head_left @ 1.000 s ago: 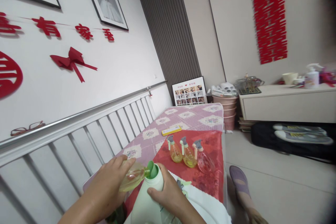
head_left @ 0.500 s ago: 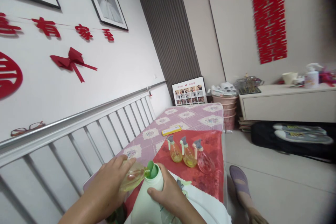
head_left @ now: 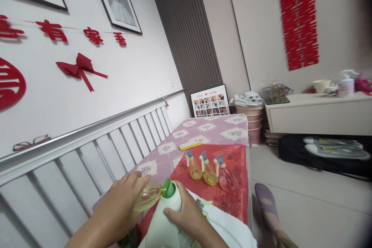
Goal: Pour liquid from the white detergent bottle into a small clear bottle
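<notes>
a: what's in the hands?
b: the left hand [head_left: 120,205] wraps its fingers [head_left: 141,179] around a small clear plastic bottle of yellow liquid [head_left: 149,195], tipped on its side so that its mouth meets the green spout [head_left: 169,188] of a pale green plastic detergent jug [head_left: 166,219]. the right hand [head_left: 187,217] clasps the jug's neck, fingers curled against it.

a: where are they?
b: low in the view, at the near end of a long surface [head_left: 213,126] that runs along a white slatted rail [head_left: 116,139].

a: what's around them?
b: a glossy red patterned cloth [head_left: 232,197] lies over a pink quilted floral cover [head_left: 177,139]. on the red cloth stand three clear round-bellied spray bottles with grey and green trigger heads [head_left: 207,168], just beside one another; two hold yellow liquid, and the third looks clear. beyond them lies a flat yellow box [head_left: 190,144]. a white towel [head_left: 229,228] lies under the jug, and another trigger head [head_left: 203,204] lies on it just past the right hand.

a: anything in the way?
b: the left hand hides most of the small bottle. a purple slipper [head_left: 266,201] rests on the tiled floor [head_left: 314,201] to the right.
</notes>
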Demonstrator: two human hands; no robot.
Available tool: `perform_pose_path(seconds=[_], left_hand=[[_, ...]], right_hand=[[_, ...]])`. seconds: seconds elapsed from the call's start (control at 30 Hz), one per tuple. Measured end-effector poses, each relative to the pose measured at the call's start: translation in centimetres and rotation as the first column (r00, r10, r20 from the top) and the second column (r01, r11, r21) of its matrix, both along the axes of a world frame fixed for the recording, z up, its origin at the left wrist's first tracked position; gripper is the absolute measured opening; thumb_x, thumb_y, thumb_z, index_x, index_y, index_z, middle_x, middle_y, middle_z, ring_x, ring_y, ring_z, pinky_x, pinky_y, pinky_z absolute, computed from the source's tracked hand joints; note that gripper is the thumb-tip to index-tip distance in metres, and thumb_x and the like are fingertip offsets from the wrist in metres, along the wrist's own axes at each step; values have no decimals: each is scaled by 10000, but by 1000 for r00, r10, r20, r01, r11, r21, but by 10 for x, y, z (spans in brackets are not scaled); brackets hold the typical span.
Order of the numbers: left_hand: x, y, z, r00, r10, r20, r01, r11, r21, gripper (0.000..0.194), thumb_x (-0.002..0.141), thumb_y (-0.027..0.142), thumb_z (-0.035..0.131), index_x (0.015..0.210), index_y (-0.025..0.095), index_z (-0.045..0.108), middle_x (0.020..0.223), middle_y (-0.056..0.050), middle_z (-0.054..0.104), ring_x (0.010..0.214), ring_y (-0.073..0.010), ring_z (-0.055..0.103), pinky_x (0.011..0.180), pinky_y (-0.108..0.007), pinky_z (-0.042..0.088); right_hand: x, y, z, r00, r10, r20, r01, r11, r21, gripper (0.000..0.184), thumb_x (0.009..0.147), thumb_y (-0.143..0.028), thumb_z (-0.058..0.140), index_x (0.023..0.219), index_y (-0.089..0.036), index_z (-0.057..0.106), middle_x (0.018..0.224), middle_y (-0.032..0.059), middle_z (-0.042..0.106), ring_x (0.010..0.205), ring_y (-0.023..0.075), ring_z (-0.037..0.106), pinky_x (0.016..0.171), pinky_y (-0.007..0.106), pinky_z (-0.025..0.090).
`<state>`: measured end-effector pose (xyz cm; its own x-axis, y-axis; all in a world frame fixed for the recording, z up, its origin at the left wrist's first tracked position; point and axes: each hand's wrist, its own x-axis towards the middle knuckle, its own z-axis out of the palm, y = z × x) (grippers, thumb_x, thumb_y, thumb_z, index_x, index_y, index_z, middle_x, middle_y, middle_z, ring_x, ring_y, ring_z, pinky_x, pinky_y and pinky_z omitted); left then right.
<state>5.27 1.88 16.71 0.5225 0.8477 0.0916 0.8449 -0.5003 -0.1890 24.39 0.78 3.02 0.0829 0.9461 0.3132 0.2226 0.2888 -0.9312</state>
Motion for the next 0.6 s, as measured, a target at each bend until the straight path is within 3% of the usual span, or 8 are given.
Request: perform_pose_path(seconds=[0.6], left_hand=[[-2, 2, -2, 1000, -21, -4, 21, 1000, 8, 789, 668, 161, 527, 1425, 361, 424, 1459, -60, 493, 1286, -275, 504, 1040, -455, 419]], right_hand=[[-1, -1, 1, 1000, -10, -9, 10, 1000, 4, 628, 635, -176, 670, 1243, -244, 525, 1193, 48, 680, 1145, 254, 612, 1007, 379, 441]])
